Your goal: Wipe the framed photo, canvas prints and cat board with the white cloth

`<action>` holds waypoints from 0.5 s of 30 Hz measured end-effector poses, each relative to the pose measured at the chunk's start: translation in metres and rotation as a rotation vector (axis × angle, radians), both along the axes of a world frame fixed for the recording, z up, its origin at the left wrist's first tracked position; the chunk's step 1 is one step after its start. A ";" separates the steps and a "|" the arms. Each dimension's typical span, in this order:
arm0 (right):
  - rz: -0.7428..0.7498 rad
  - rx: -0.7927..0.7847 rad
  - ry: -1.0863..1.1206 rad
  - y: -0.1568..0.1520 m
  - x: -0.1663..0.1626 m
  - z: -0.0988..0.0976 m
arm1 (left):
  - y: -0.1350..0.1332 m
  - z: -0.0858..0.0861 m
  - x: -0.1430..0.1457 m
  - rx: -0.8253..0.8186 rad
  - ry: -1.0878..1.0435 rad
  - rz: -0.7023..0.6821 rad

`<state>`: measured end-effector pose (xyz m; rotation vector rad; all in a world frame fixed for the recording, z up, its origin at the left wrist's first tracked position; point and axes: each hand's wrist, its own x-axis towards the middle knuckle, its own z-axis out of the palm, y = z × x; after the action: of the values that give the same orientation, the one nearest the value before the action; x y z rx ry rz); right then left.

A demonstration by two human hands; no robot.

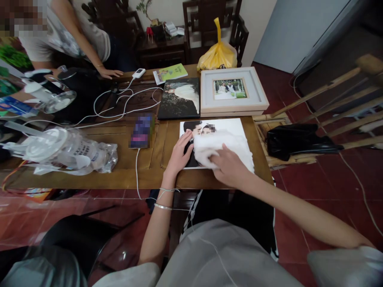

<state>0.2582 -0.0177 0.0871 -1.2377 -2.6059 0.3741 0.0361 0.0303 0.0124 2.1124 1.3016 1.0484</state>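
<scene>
Grip of my right hand (227, 165): fingers curled, closed on a bunched fold of the white wipe (223, 143); I cannot tell whether it is cloth or paper. The wipe lies over the middle and right of the photo panel (235, 125), which rests flat on the tabletop (155, 179) directly in front of me, near the close edge, and shows two people. My left hand (181, 151) grasps nothing; it is spread along the panel's left side, fingers extended onto the print, thumb apart. A bangle (163, 206) circles my left wrist.

Just beyond the photo panel lies the dark panel (179, 97), printed with a pale gown. Immediately right of it sits the pale frame (254, 85), face up, holding a small photo. Left of my left hand lies the phone (140, 131), with a white cable (137, 171) at its lower end. Farther left, a lidded plastic cup (44, 145) lies on its side.

At the far side, a green booklet (172, 73) adjoins the dark panel; a knotted yellow bag (217, 57) is positioned behind the pale frame. At far left, a co-worker's hand (109, 73) rests on the tabletop edge.
</scene>
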 end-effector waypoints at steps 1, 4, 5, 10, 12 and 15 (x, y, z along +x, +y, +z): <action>0.057 0.005 0.021 -0.016 0.005 -0.002 | 0.000 0.000 0.000 -0.003 0.006 0.000; 0.171 -0.014 0.081 -0.046 0.021 -0.003 | 0.000 0.000 -0.001 -0.002 0.002 -0.005; 0.182 -0.031 0.094 -0.049 0.026 -0.002 | 0.000 -0.001 -0.001 0.002 -0.001 -0.008; 0.011 -0.058 0.039 -0.012 0.047 0.003 | 0.001 -0.004 -0.002 0.015 0.001 -0.015; -0.107 -0.043 -0.003 0.017 0.050 0.004 | 0.002 -0.005 -0.003 0.018 0.002 -0.018; -0.255 -0.016 -0.027 0.059 0.039 0.006 | 0.001 -0.003 -0.001 0.011 -0.009 -0.016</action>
<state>0.2969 0.0413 0.0927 -1.5665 -2.4285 0.3327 0.0350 0.0310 0.0092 2.1203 1.2747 1.0601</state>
